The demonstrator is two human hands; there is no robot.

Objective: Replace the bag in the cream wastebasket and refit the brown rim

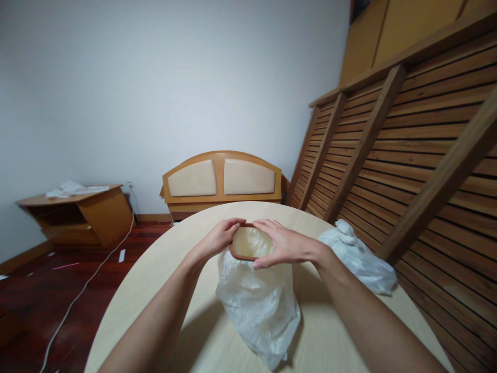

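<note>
A small bin with a rounded brown rim (244,258) stands on the round table in front of me. Its inside looks pale and shiny, lined with thin plastic. A white plastic bag (258,305) hangs down over the outside and trails onto the tabletop towards me, hiding the bin's walls. My left hand (222,235) grips the rim at its far left, fingers bent over the edge. On the other side, my right hand (285,242) spans the rim, with the thumb at the near edge and the fingers at the far edge.
The pale round table (155,300) fills the foreground. A knotted white bag (359,256) lies at its right edge, beside leaning wooden slats (419,145). Behind are a headboard (219,178) and a low cabinet (108,217). A white cable (89,282) crosses the floor.
</note>
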